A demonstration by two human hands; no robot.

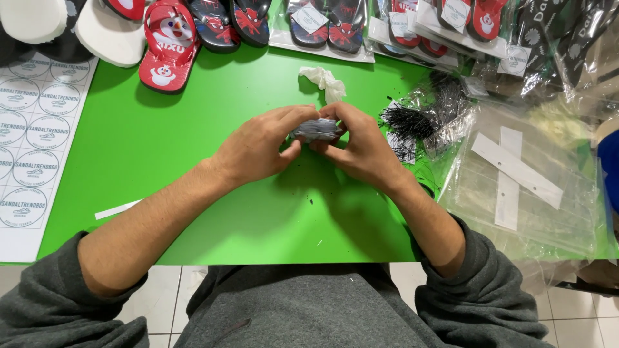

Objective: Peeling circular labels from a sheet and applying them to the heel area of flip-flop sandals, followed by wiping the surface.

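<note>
I see my left hand (261,145) and my right hand (361,145) brought together over the middle of the bright green table top (193,148), both closed on a small grey, crumpled bundle (314,130) that sits between the fingertips, held just above the table. The fingers of each hand curl round it from its own side, with my left thumb under its near edge. Just beyond the hands, a little to the far side, lies a scrap of crumpled white paper (324,81). To the right of my right hand is a heap of thin black plastic ties (412,119), partly spilling onto a stack of clear plastic bags (529,187) with white strips on them. Along the far edge runs a row of small printed flip-flops; a red pair of flip-flops (169,45) lies far left, and further ones to the right are already in clear bags. At the left edge rests a white sheet of round stickers (32,135). A thin white paper strip (116,209) lies near my left forearm. Both grey sleeves are pushed up.
</note>
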